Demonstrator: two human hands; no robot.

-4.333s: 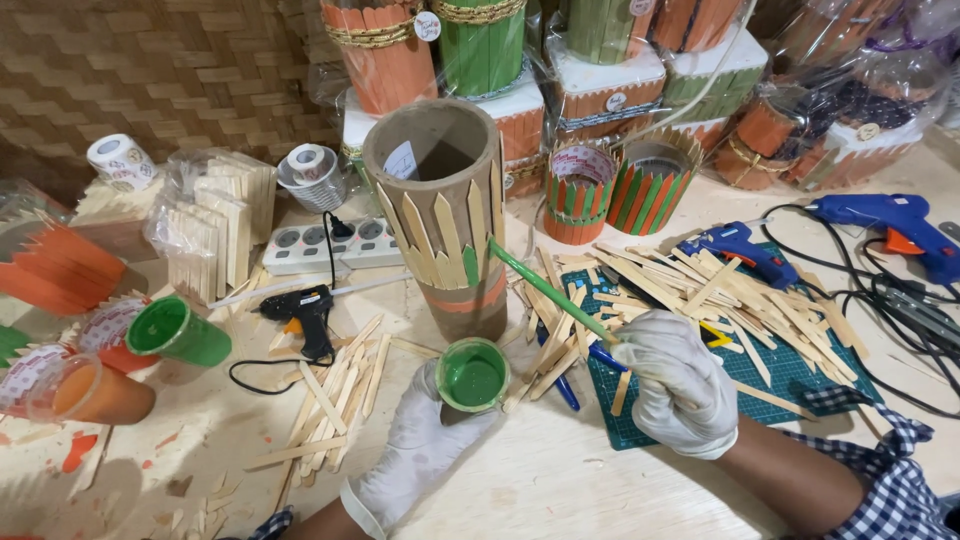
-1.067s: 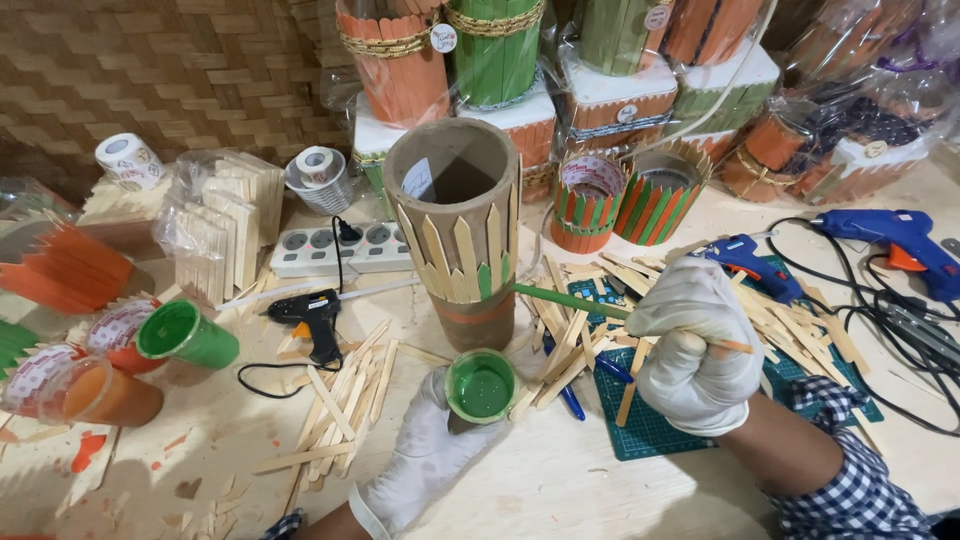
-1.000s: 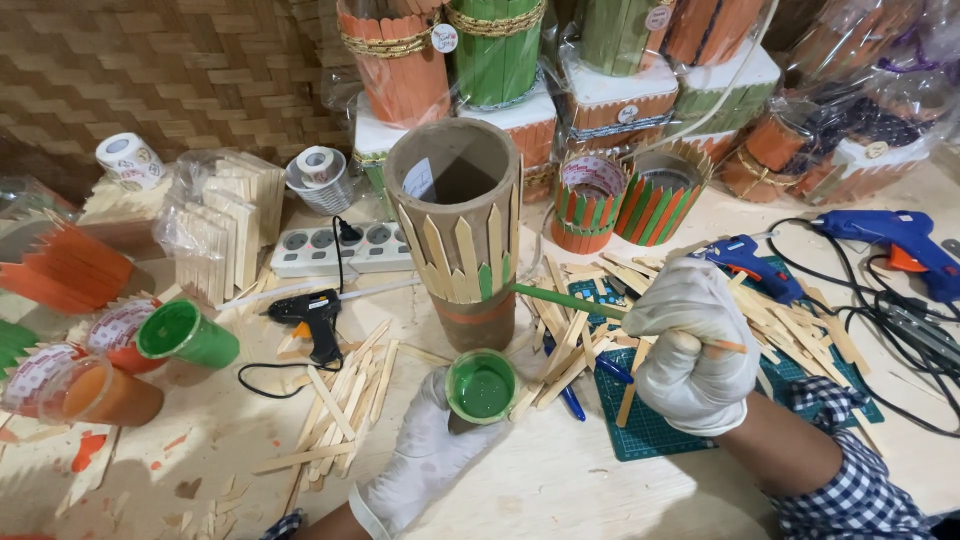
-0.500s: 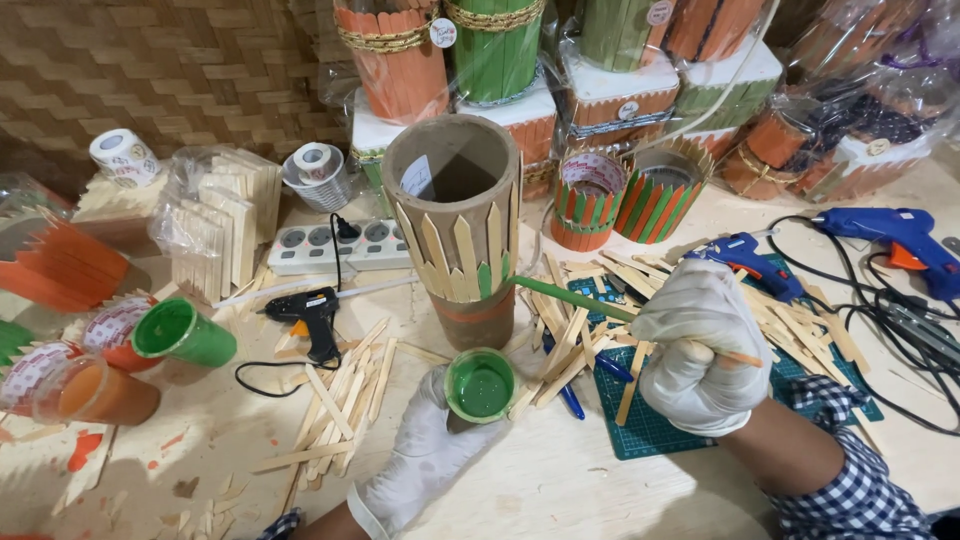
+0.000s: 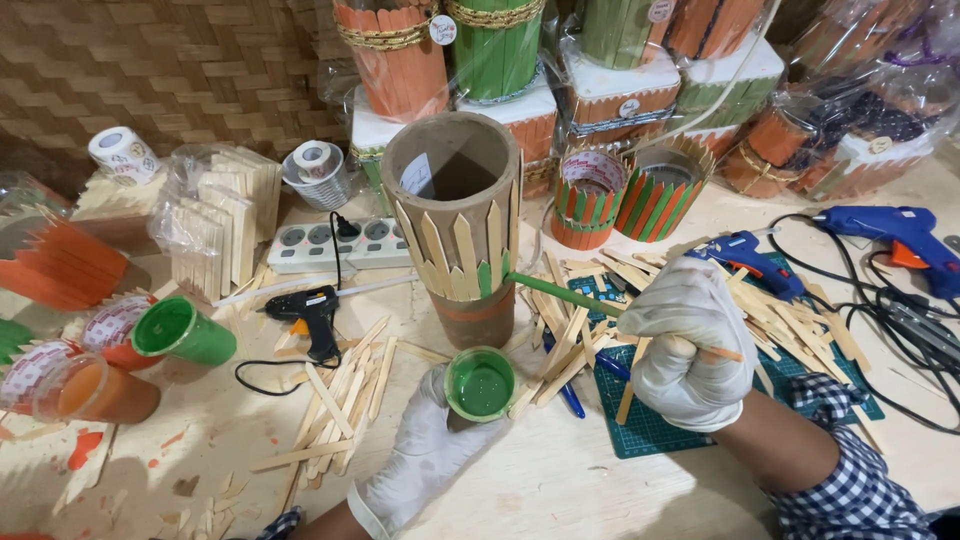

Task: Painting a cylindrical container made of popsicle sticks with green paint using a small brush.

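A tall brown cardboard tube stands in the middle of the table, ringed with pointed wooden sticks; one stick is painted green. My right hand, in a white glove, grips a green-coated paintbrush whose tip touches the tube's green stick. My left hand, also gloved, holds a small cup of green paint just in front of the tube's base.
Loose wooden sticks lie left and right of the tube, some on a green cutting mat. A black glue gun, power strip, blue glue guns, paint cups and finished stick-covered holders surround the work spot.
My right hand has shifted from the stick pile up to the tube and now holds the brush tip steady against the green stick. My left hand keeps the paint cup in place.
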